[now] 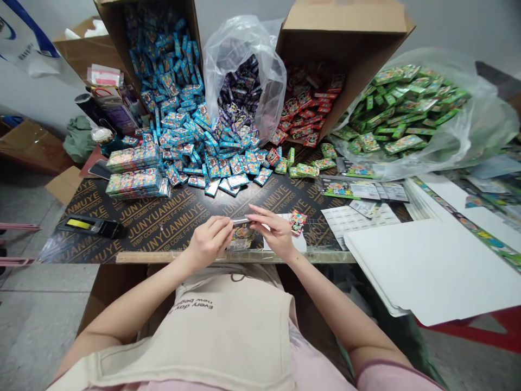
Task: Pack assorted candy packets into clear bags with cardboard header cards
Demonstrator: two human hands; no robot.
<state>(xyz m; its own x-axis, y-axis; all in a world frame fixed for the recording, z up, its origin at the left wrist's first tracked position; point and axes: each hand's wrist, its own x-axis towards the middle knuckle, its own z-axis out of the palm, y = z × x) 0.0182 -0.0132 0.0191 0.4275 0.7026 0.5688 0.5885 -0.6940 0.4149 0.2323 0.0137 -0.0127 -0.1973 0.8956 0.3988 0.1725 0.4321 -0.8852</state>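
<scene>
- Left hand (207, 243) and right hand (271, 227) together, both pinching small foil strip (240, 220)
- Risk: strip slipping from light fingertip grip
- Risk: loose blue packets (215, 187) sliding across plywood tabletop (163, 233) if nudged

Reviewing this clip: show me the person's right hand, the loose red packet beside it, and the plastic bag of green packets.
Right hand (271, 228): head view, on the back of the hand.
Loose red packet (298, 222): head view, on its printed face.
Plastic bag of green packets (488, 125): head view, on the clear plastic at its right side.
</scene>
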